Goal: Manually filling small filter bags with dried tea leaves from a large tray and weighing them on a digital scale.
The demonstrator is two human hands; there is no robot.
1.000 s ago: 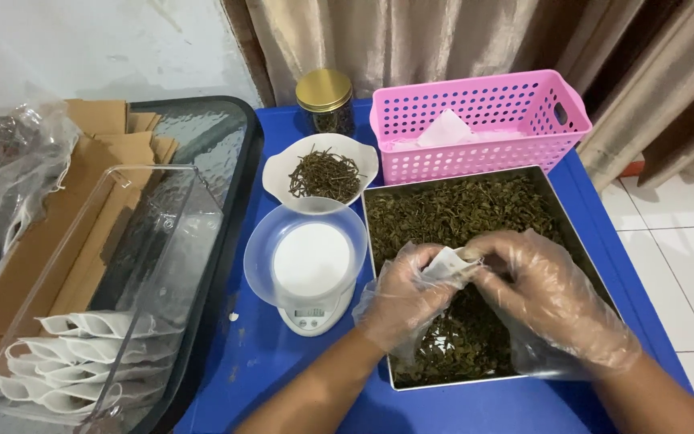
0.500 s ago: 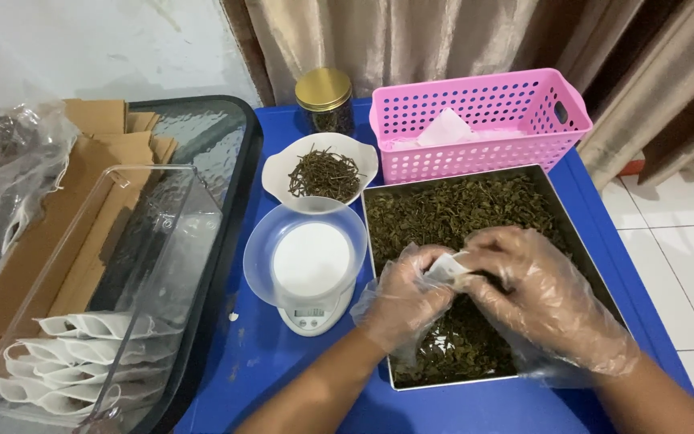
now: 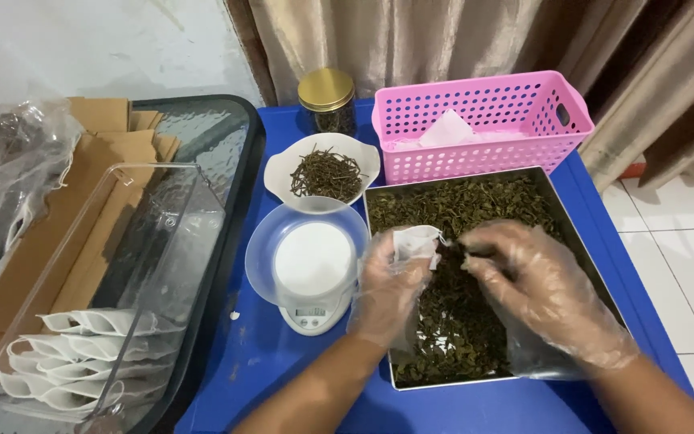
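Both hands wear loose clear plastic gloves, so finger outlines are blurry. Left hand (image 3: pixel 391 289) grip: closed around a small white filter bag (image 3: pixel 416 241), mouth of the bag pointing up-right, held over the metal tray (image 3: pixel 573 215). Lower part of the bag is hidden inside the fist. Right hand (image 3: pixel 536 285) grip: fingertips pinched together just beside the bag mouth, probably on a pinch of leaves, but the glove and the dark background make that hard to confirm. Right wrist and glove cuff cover the tray's lower right corner.

Containers:
- Metal tray: rectangular, full of dark green dried leaves (image 3: pixel 475 205), sits on the blue table (image 3: pixel 259 362).
- White bowl (image 3: pixel 283 169): thin dark twig-like strands inside, just behind the scale.
- Small kitchen scale (image 3: pixel 312 277): white round platform with a clear shallow dish on it, dish looks bare; display too small to read.
- Glass jar with gold lid (image 3: pixel 326 96): dark contents, mostly hidden behind the bowl.
- Pink perforated basket (image 3: pixel 516 141): touching the tray's far edge, holds at least 1 white bag; the rest hidden by the basket wall.
- Clear plastic bin (image 3: pixel 154 233), left, on a glass-topped surface: row of folded white bags at its near end, cut off by the frame edge.
- Flat brown cardboard pieces (image 3: pixel 66 217) under and beside the bin; crumpled clear plastic bag (image 3: pixel 6 177) at far left, contents unclear.
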